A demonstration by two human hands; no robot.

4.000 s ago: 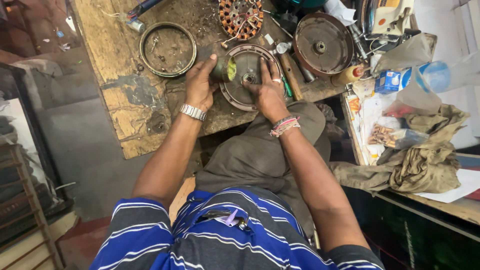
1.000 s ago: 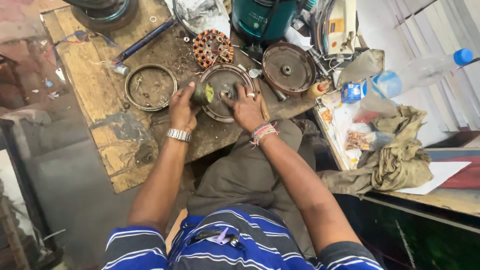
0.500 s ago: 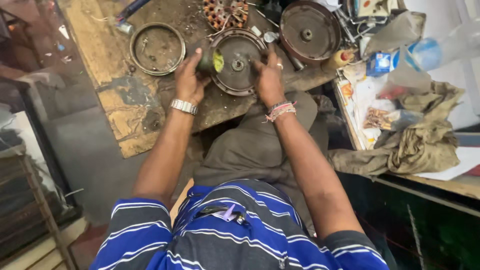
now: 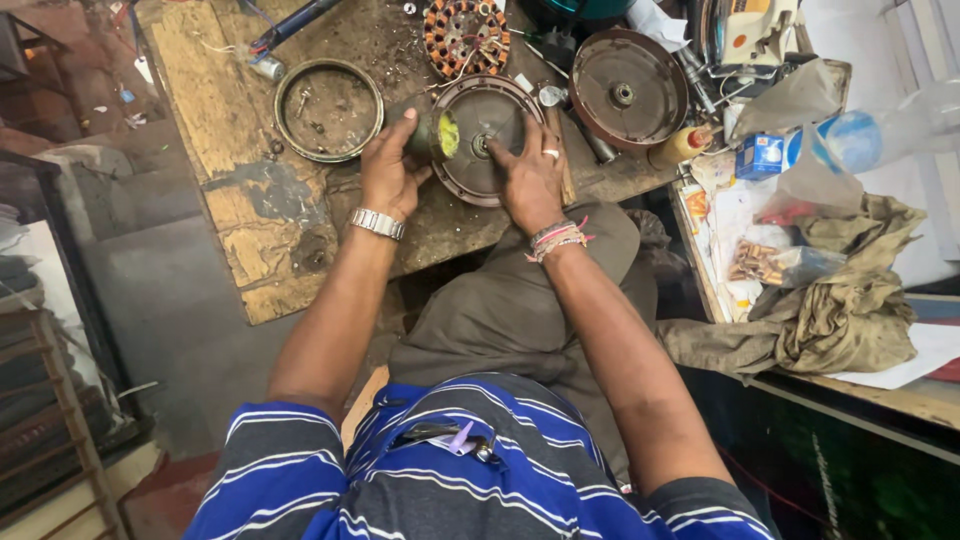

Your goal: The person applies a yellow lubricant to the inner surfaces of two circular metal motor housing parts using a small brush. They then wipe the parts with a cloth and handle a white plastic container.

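- Our left hand (image 4: 385,172) is clenched around a small tin of yellow grease (image 4: 432,135), tilted on its side with its open mouth facing the round motor cover (image 4: 487,135)
- Our right hand (image 4: 532,180) grips nothing; it rests flat on the cover's near edge, fingers reaching toward the hub at its centre
- The cover lies dished side up on the worn wooden bench (image 4: 215,150), near its front edge, just in front of the copper-wound stator (image 4: 466,36)
- We judge the cover to be cast metal: stiff, fairly heavy, greasy and so slippery; the rim looks the safest hold
- The tin seems light and smooth-walled; the grease inside is soft and will smear
- A second, darker cover (image 4: 627,90) sits just to the right, a shallow metal ring dish (image 4: 328,108) with loose screws to the left
- The stator's thin windings look fragile
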